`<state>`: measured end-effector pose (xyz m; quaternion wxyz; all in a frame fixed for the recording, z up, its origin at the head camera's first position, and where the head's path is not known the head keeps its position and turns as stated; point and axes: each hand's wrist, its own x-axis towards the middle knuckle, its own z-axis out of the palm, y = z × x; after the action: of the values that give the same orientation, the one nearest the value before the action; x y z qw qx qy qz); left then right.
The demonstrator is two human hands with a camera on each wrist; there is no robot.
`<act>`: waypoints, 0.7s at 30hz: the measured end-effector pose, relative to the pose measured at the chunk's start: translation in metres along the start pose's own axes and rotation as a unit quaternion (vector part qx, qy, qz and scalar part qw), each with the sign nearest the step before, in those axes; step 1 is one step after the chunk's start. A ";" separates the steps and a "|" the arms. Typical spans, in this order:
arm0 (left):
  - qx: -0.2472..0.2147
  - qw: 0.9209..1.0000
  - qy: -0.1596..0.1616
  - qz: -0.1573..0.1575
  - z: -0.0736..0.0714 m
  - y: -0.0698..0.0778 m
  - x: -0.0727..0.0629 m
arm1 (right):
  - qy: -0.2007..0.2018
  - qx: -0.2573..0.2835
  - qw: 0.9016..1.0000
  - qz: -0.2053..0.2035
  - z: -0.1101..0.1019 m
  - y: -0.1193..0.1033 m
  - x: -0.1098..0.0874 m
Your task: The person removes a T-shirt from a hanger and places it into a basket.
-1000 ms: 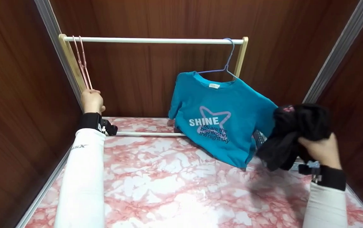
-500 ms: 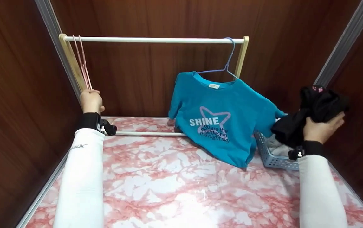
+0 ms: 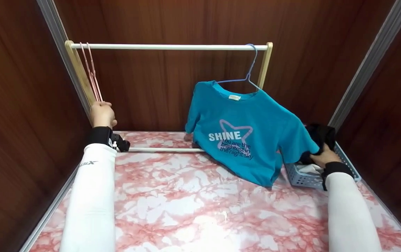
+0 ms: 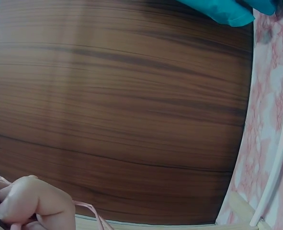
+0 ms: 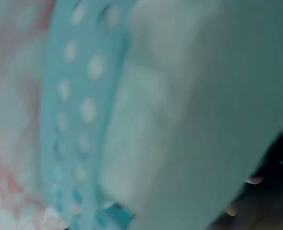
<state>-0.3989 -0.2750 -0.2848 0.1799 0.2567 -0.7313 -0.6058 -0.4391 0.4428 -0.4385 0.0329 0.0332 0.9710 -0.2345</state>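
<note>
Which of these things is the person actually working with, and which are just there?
Seemingly in use:
pink hangers, gripped by the left hand
black garment, touched by the right hand
blue basket, beside that hand
rack

Apparently just there:
blue T-shirt
purple-blue hanger
pale cloth in the basket

This is a small booth: brown wood-look walls [image 3: 161, 21] on three sides, gray metal strips [image 3: 370, 59] in the corners, a pink-and-white counter [image 3: 172, 196], and a little clothes rack [image 3: 172, 47] with pink hangers [image 3: 94, 74]. I can't tell what building it is in.
</note>
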 end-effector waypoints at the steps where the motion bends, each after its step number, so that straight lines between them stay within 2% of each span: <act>1: -0.002 1.000 0.000 0.001 0.000 0.000 0.000 | -0.010 -0.003 1.000 0.005 0.000 0.002 -0.004; 5: -0.001 1.000 0.007 0.005 -0.001 -0.001 0.004 | -0.038 -0.009 0.999 0.022 -0.001 0.006 -0.017; 8: 0.022 1.000 0.012 0.007 -0.001 -0.002 0.005 | -0.033 -0.005 0.999 0.027 0.000 0.005 -0.023; 11: 0.048 0.999 0.016 0.019 0.001 -0.002 0.004 | -0.025 -0.006 0.999 0.032 0.003 0.010 -0.019; 14: 0.084 0.994 0.029 0.059 0.003 -0.003 -0.002 | -0.020 -0.001 0.999 0.042 0.005 0.016 -0.013; 18: 0.124 0.982 0.057 0.127 0.006 -0.008 -0.011 | -0.009 0.004 0.998 0.054 0.004 0.012 -0.012; 21: 0.129 0.978 0.060 0.150 0.008 -0.011 -0.015 | 0.002 0.006 0.997 0.072 -0.001 0.000 -0.014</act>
<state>-0.3900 -0.2611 -0.2962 0.2777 0.2015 -0.8213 -0.4557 -0.4250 0.4427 -0.4365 0.0478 0.1034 0.9647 -0.2376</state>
